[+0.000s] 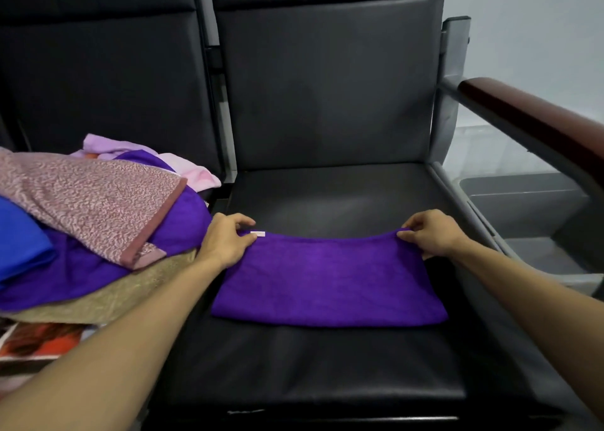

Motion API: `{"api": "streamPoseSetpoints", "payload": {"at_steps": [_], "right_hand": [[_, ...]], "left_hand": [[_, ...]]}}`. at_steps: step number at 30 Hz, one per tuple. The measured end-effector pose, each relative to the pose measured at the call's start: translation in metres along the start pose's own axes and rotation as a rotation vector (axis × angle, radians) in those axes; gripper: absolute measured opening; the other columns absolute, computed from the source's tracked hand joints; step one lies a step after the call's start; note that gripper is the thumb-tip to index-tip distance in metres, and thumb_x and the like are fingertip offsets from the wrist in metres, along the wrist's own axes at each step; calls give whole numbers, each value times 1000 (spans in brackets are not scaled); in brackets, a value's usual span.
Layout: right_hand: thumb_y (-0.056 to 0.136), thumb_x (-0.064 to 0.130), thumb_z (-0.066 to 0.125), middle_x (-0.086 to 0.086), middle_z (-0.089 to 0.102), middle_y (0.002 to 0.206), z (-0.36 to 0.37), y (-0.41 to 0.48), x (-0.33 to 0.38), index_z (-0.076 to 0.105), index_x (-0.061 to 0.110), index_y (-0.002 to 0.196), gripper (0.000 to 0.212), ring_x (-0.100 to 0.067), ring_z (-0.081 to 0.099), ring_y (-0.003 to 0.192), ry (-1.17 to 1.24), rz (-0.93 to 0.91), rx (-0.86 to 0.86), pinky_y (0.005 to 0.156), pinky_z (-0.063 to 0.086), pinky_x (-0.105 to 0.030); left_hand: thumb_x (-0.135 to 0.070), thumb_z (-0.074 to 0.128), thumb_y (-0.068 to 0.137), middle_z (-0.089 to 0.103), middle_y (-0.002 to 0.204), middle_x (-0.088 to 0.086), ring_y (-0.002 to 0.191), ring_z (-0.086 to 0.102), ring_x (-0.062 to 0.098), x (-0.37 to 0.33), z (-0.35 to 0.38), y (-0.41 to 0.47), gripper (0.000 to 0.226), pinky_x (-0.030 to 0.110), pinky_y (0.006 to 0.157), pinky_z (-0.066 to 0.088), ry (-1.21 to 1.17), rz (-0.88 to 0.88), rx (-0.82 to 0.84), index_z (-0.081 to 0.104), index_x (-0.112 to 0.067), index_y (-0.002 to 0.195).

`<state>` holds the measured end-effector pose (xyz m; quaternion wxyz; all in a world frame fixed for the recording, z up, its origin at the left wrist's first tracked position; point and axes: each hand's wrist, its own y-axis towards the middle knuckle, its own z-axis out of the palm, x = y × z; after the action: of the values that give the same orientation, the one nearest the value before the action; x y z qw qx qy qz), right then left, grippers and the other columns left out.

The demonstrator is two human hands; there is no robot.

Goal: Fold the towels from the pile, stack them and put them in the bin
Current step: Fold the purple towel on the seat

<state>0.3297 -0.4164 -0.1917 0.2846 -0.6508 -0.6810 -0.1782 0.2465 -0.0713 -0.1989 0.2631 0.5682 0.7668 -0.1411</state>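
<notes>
We find the purple towel [327, 283] lying flat on the black seat cushion [327, 198] of the right-hand chair, set crosswise, its near edge straight and its far edge raised slightly at both ends. A small white tag [258, 233] shows at the far left corner.

The left hand [225, 241] pinches that far left corner between thumb and fingers, just beside the tag. The right hand [431, 234] pinches the far right corner in the same way, fingers curled over the edge. Both forearms reach in from the near side, one on either side of the towel.

We note the pile of towels [98, 218] on the neighbouring seat to the left, touching the left wrist. Uppermost is a pink speckled towel [91, 198] with a plain border. A blue one [19, 234], a second purple one and a tan one [108, 296] lie beneath it, and a pale pink one [196, 169] lies behind.

A grey bin [523, 208] stands on the floor to the right, beyond the chair frame and below the dark wooden armrest [529, 113], well apart from the towel. We cannot tell what it contains.
</notes>
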Motion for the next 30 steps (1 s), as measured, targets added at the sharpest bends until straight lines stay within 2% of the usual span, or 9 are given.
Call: {"api": "streamPoseSetpoints", "payload": {"at_steps": [2,4,6,9,12,16,20,25,30], "right_hand": [[90,19,66,-9,70,83,4,-1,-1,68,14,86,7,-2,59,41,-25,-5,-40,43,43,-8],[89,22,65,-10,72,90,5,-4,0,70,15,90,9,-10,69,69,-85,-23,-56,64,45,-11],[88,25,66,-10,71,99,5,-8,4,70,12,98,17,-23,66,95,-112,-30,-64,79,43,-20],[85,27,70,-13,68,109,1,-17,6,65,8,106,28,-29,62,105,-123,-19,-73,87,47,-29],[83,22,68,-16,69,99,-6,-26,7,66,2,103,28,-30,67,92,-144,81,-48,81,55,-33],[85,11,61,-14,68,69,-11,-43,23,69,-2,84,15,-19,66,45,-109,199,57,45,55,-26],[85,17,71,-12,62,72,-2,-52,24,66,-1,86,18,-20,62,56,-105,278,131,40,53,-27],[86,23,71,-9,59,74,8,-51,31,65,2,91,22,-19,59,60,-94,256,251,42,49,-25],[90,21,66,-8,63,73,20,-49,45,63,3,102,22,-17,61,52,7,247,327,40,48,-23]], "left_hand": [[-22,71,86,52,124,11,107,59,21,0,4,1,37,29,98,43,17,-28,4,63,-16,122],[-28,70,86,45,129,12,110,56,24,-5,5,0,45,34,101,44,39,-67,0,56,-14,127],[-32,68,88,39,133,12,117,52,27,-11,3,-4,52,38,102,42,70,-122,0,48,-12,132],[-34,66,88,40,135,15,120,50,31,-12,-5,-13,57,39,100,42,115,-180,6,42,-6,132],[-43,65,86,53,126,15,113,55,31,-8,-16,-23,57,38,89,45,234,-227,103,51,0,120],[-51,63,86,64,91,8,90,60,25,-7,-35,-46,41,30,72,41,327,-276,257,60,-11,76],[-38,70,82,60,79,6,91,63,27,-10,-38,-60,35,28,67,38,329,-239,252,51,-16,62],[-22,65,83,58,79,5,75,54,21,-14,-46,-62,18,28,67,40,154,-190,238,52,-16,72],[-10,61,88,71,88,9,81,67,23,1,-48,-72,8,33,75,52,-353,-238,297,68,-9,83]]}}
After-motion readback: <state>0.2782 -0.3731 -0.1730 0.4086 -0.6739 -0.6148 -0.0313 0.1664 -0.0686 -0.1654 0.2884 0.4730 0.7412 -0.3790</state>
